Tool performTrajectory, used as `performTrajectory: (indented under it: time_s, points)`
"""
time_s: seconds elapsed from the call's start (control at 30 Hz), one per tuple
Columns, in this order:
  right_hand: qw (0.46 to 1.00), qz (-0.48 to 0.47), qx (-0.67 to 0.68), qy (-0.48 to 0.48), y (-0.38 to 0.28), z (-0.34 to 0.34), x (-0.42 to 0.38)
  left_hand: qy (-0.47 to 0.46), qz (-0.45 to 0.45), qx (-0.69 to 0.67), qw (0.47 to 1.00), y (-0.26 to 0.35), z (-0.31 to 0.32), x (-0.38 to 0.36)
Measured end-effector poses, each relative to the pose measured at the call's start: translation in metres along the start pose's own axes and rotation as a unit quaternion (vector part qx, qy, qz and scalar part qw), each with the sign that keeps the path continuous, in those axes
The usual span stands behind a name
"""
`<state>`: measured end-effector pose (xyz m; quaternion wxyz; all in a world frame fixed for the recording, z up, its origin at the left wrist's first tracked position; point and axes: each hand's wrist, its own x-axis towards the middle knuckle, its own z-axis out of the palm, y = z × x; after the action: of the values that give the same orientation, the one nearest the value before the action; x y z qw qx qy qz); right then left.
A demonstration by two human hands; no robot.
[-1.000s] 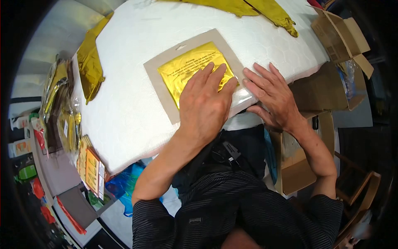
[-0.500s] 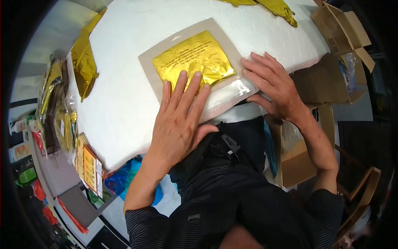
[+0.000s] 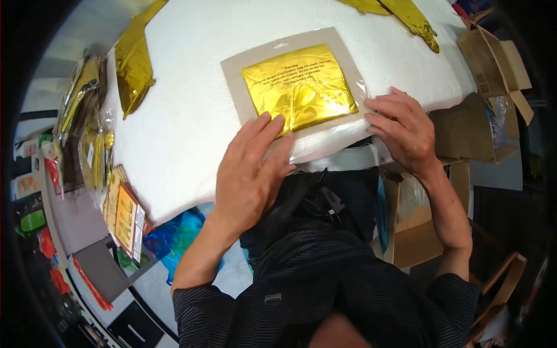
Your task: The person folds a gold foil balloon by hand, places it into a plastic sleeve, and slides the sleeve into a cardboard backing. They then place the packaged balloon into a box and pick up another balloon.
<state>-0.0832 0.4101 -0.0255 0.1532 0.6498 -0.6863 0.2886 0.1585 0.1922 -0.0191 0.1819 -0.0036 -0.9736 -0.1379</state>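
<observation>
Head view: our gold foil packet [image 3: 307,78] lies flat at the padded table's [image 3: 180,127] near edge. Probably light, slick, soft; we'd grab the stiffer card border [image 3: 233,81]. Left hand's [image 3: 246,180] fingers rest slightly spread by its near-left corner; right hand's [image 3: 413,134] curl loosely, can't tell if pinching.

Left hand [image 3: 249,174] palm down, fingers [image 3: 253,138] toward 1 o'clock. Right hand [image 3: 411,130] arched, fingers [image 3: 387,108] toward 10. Right elbow [image 3: 458,240] bent.

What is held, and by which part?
No clear grip: left hand on the lower-left edge of the package, right hand at its lower-right corner.
</observation>
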Motion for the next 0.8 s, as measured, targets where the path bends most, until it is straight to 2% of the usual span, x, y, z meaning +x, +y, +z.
performTrajectory:
  time_s: [0.07,0.3,0.37,0.5,0.57,0.8]
  points:
    - [1.000,0.012,0.022,0.009,0.001,0.000,0.001,0.064,-0.015,-0.021,0.998,-0.002,0.002,-0.006]
    - [0.997,0.060,0.049,0.021,-0.001,0.003,0.001,0.113,0.010,-0.014,0.993,-0.009,0.001,0.000]
    - [0.996,0.067,0.062,0.025,-0.002,0.002,0.001,0.128,-0.014,-0.046,0.991,-0.010,-0.001,0.003]
    - [0.993,0.092,0.065,0.035,-0.008,0.003,0.004,0.122,-0.061,-0.093,0.986,-0.007,-0.008,0.010]
    - [0.986,0.145,0.078,0.041,-0.011,0.003,0.007,0.115,-0.102,-0.131,0.979,-0.006,-0.011,0.013]
    - [0.974,0.211,0.079,0.019,-0.014,0.000,0.017,0.107,-0.137,-0.122,0.977,-0.010,-0.011,0.015]
